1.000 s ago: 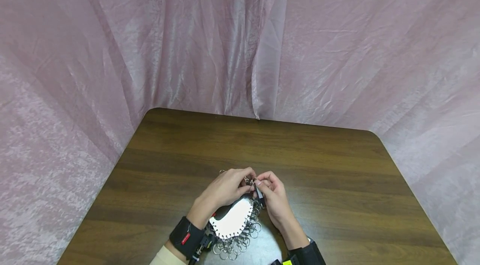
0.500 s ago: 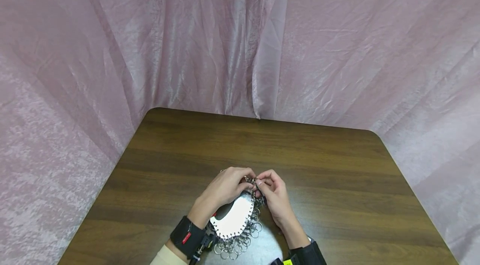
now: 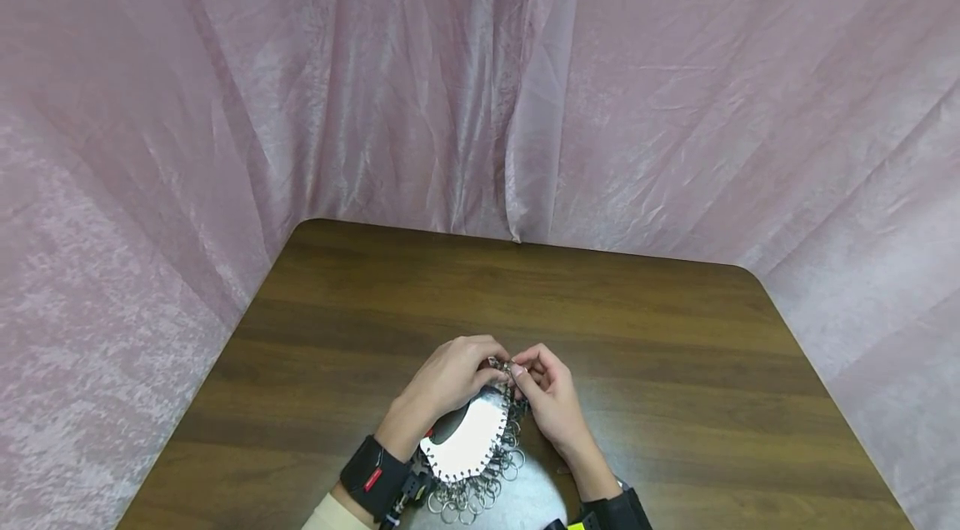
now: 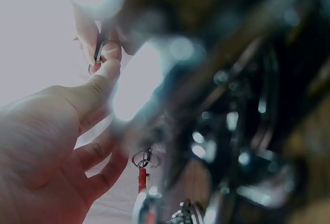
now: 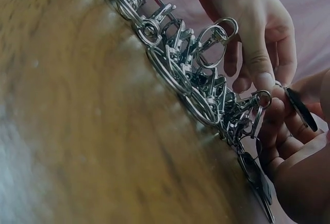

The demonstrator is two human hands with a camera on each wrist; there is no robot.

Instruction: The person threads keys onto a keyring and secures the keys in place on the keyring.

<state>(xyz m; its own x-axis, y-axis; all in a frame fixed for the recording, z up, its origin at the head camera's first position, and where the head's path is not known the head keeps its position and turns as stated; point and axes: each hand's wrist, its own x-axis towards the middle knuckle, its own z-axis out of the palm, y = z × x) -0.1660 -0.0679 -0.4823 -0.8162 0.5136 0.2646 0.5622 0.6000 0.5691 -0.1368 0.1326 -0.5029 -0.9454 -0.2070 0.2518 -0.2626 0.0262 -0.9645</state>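
Note:
A curved row of metal key rings (image 3: 457, 505) with swivel clasps (image 5: 180, 54) runs round a bright white, glossy patch (image 3: 468, 440) on the table. At its far end both hands meet, fingertip to fingertip. My left hand (image 3: 450, 376) pinches a small split ring (image 5: 264, 98) between thumb and fingers. Opposite it, my right hand (image 3: 553, 401) pinches at the same ring, a flat black tag (image 5: 301, 109) beside its fingers. More dark tags (image 5: 253, 177) hang below. In the left wrist view a red tag (image 4: 142, 180) dangles under the left hand (image 4: 56, 131); blurred metal covers much there.
The brown wooden table (image 3: 637, 322) extends beyond and to both sides of the hands. Pink velvet curtains (image 3: 420, 80) hang behind its far edge. Black straps (image 3: 375, 476) with cameras circle both wrists.
Both hands keep nearly the same place. A black-and-white tag under the right fingers has turned or slipped out of sight in the head view. A ring behind the left hand no longer shows.

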